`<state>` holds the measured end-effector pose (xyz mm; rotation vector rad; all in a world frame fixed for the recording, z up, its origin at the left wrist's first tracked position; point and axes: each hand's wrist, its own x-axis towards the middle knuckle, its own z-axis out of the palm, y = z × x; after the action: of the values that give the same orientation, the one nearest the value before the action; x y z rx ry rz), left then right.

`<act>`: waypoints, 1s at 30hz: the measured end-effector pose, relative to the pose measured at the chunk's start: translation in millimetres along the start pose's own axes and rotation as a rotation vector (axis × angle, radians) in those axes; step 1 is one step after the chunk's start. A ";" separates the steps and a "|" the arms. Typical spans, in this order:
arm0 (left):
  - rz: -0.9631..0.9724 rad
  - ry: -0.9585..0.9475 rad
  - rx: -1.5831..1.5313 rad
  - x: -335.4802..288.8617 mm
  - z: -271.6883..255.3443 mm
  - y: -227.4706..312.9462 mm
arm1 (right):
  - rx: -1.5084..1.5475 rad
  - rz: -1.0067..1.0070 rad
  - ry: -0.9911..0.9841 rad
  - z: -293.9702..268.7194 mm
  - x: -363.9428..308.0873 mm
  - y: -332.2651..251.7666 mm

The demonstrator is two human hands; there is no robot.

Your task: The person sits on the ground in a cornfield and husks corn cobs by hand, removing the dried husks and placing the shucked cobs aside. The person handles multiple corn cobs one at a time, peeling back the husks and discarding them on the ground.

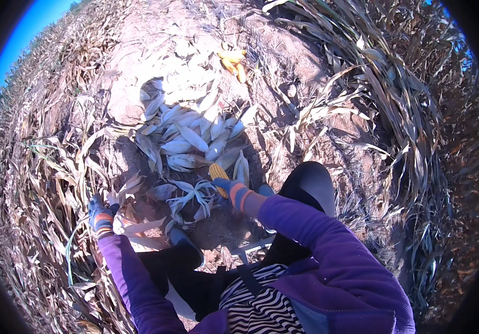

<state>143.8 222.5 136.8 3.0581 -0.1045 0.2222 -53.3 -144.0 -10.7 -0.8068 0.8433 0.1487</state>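
R hand (226, 186) w/ cob (216, 172), ears in husks (194, 139)

Over on the left, dry cornstalks (39, 150) lie in a thick tangle — tan and papery, with a thin green blade (68, 253) curving among them. Past their top edge I can see a sliver of bright blue sky (14, 47). Pale brown soil (125, 64) runs up the middle, sunlit. On the right, a long bank of withered stalks (387, 83) bends downward — and loose leaves (334, 111) straggle across the ground beside it.
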 end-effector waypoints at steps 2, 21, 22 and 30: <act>0.031 0.094 -0.041 -6.0 -2.2 29.2 | 0.031 0.000 0.018 -9.4 9.3 -11.5; 0.524 -0.108 -0.653 -27.4 -2.0 115.1 | 0.006 -0.174 0.280 -56.3 98.1 -137.8; 0.560 -0.148 -0.694 -27.2 1.1 130.2 | -0.085 -0.117 0.231 -95.3 127.2 -122.7; 0.707 -0.468 -0.598 -44.6 15.6 146.3 | -1.338 -0.259 0.662 -115.7 192.1 -6.2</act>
<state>91.2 78.5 124.9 2.2986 -1.0573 -0.4212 8.3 -263.8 -190.1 -2.2977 1.2214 0.2174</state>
